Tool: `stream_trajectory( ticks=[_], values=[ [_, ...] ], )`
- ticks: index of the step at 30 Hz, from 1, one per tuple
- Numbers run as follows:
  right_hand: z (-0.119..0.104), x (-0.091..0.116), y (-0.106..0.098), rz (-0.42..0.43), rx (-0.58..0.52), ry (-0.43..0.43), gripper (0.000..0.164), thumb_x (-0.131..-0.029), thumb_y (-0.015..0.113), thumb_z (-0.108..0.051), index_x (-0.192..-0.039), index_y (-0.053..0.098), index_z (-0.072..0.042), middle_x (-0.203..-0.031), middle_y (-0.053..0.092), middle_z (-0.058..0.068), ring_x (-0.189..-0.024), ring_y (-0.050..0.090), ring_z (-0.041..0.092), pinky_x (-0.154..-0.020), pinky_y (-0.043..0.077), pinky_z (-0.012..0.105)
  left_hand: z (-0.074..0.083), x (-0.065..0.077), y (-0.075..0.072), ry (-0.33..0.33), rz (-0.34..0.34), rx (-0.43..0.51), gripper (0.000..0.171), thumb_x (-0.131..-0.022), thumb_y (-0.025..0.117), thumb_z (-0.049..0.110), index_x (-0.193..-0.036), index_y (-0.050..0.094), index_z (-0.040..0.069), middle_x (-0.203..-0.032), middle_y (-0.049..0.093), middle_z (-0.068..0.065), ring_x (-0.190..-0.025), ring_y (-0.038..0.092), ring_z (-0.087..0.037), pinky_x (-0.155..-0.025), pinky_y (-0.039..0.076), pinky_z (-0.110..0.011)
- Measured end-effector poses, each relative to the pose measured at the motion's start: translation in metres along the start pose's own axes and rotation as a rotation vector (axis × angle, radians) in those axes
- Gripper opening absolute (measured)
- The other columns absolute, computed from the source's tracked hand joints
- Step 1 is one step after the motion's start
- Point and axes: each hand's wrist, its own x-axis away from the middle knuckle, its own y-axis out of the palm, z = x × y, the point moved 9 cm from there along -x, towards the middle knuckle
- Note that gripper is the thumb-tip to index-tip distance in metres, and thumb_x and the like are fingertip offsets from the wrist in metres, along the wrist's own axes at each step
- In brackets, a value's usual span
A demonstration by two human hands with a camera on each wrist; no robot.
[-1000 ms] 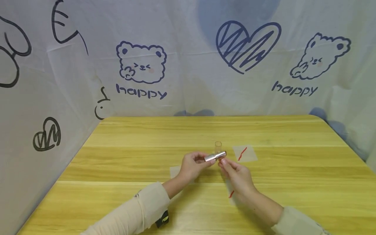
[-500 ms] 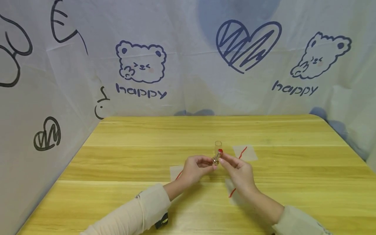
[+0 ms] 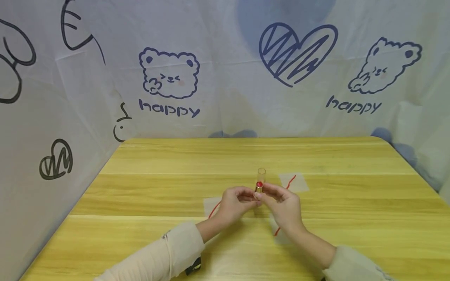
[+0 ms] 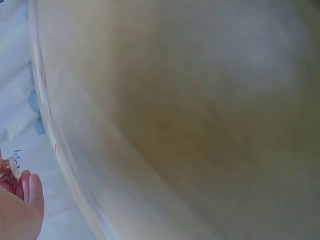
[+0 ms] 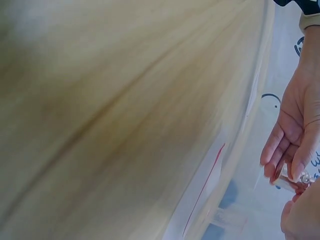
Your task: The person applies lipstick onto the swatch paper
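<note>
A lipstick (image 3: 259, 186) with a red tip and a shiny gold tube stands upright between my two hands, above the table. My left hand (image 3: 234, 203) pinches its lower part from the left. From the right, my right hand (image 3: 284, 205) pinches it with thumb and index finger. In the right wrist view, the clear, shiny base of the lipstick (image 5: 284, 183) shows at the left hand's fingertips. Just behind the lipstick, a clear cap (image 3: 261, 173) stands on the table. Fingers hide much of the tube.
White paper pieces with red lines lie on the wooden table (image 3: 158, 187): one at the back right (image 3: 294, 182), one by the left hand (image 3: 211, 206), one under the right wrist (image 3: 277, 230). A white cloth (image 3: 225, 78) with drawings hangs behind.
The lipstick has turned from lying nearly level, pointing right, to upright, and its red tip now faces up. My left hand has come slightly lower. The cap has stayed put.
</note>
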Motion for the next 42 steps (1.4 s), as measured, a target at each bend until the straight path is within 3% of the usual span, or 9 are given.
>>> stream_trajectory(
  ticks=[3, 8, 20, 35, 42],
  values=[
    [-0.004, 0.0, 0.001, 0.022, 0.011, -0.034, 0.026, -0.077, 0.073, -0.001, -0.101, 0.066, 0.007, -0.093, 0.071, 0.0, -0.085, 0.062, 0.0, -0.079, 0.052, 0.014, 0.005, 0.001, -0.001, 0.032, 0.028, -0.01, 0.021, -0.077, 0.074, 0.003, -0.092, 0.066, -0.009, -0.09, 0.068, -0.023, -0.081, 0.069, -0.03, -0.067, 0.056, -0.019],
    [-0.009, 0.0, 0.002, 0.056, 0.06, -0.059, 0.024, -0.076, 0.074, -0.002, -0.098, 0.067, 0.005, -0.099, 0.069, 0.018, -0.083, 0.061, -0.001, -0.078, 0.051, 0.015, 0.011, 0.002, -0.001, 0.044, 0.046, -0.009, 0.021, -0.076, 0.074, 0.002, -0.092, 0.066, -0.009, -0.089, 0.068, -0.023, -0.081, 0.069, -0.03, -0.067, 0.056, -0.018],
    [-0.015, -0.002, 0.001, 0.107, 0.103, -0.151, 0.015, -0.074, 0.075, 0.001, -0.087, 0.068, 0.004, -0.087, 0.069, 0.018, -0.079, 0.059, 0.0, -0.076, 0.053, 0.019, 0.012, 0.0, 0.003, 0.042, 0.006, -0.027, 0.019, -0.078, 0.072, 0.003, -0.093, 0.068, -0.008, -0.091, 0.069, -0.022, -0.083, 0.069, -0.031, -0.069, 0.056, -0.018],
    [-0.015, -0.006, -0.001, 0.054, 0.179, -0.181, 0.013, -0.073, 0.076, -0.001, -0.084, 0.071, 0.003, -0.086, 0.071, 0.016, -0.073, 0.059, -0.002, -0.063, 0.051, 0.017, 0.01, 0.001, 0.006, 0.032, -0.056, -0.074, 0.018, -0.078, 0.071, 0.001, -0.093, 0.069, -0.008, -0.092, 0.07, -0.022, -0.083, 0.069, -0.03, -0.068, 0.056, -0.018],
    [-0.013, -0.006, -0.002, 0.021, 0.191, -0.156, 0.015, -0.074, 0.076, -0.004, -0.086, 0.071, 0.003, -0.086, 0.071, 0.017, -0.073, 0.059, -0.003, -0.058, 0.048, 0.016, 0.006, 0.001, 0.006, 0.008, -0.081, -0.099, 0.019, -0.078, 0.071, 0.004, -0.094, 0.069, -0.006, -0.093, 0.07, -0.02, -0.082, 0.069, -0.026, -0.068, 0.056, -0.018]
  ],
)
